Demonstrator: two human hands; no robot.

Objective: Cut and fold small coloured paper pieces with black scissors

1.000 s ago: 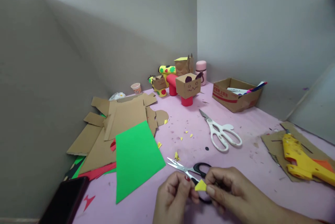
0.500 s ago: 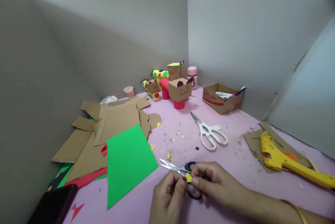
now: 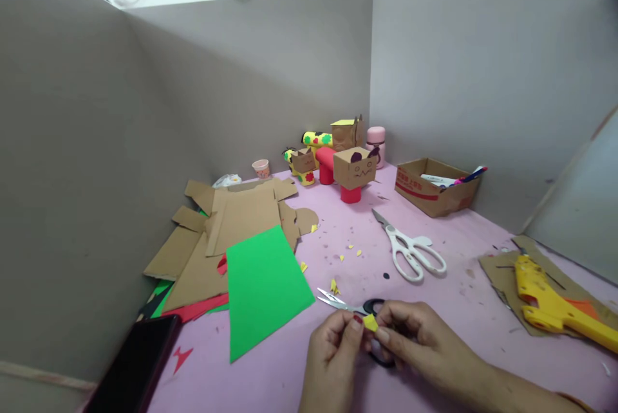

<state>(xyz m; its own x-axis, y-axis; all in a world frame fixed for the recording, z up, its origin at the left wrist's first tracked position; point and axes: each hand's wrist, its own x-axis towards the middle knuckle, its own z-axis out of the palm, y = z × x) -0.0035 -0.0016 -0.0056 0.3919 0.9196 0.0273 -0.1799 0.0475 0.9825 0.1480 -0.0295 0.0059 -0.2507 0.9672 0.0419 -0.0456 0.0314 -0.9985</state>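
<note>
At the near middle of the table, my left hand pinches one edge of a small yellow piece of paper. The fingertips of my right hand are closed on the other side of that piece. Black-handled scissors are partly hidden by my right hand, blades pointing left; whether the fingers also hold them I cannot tell. A sheet of green paper lies left of my hands. Small yellow scraps are scattered beyond the blades. White-handled scissors lie farther back.
Flattened cardboard and a phone are on the left. Cardboard-headed animal figures stand at the back near a pink bottle and a paper cup. To the right are a box of pens and a yellow glue gun.
The view has turned left, so everything appears farther right in the picture. Both hands stay on the yellow piece, which has tilted slightly between the fingers.
</note>
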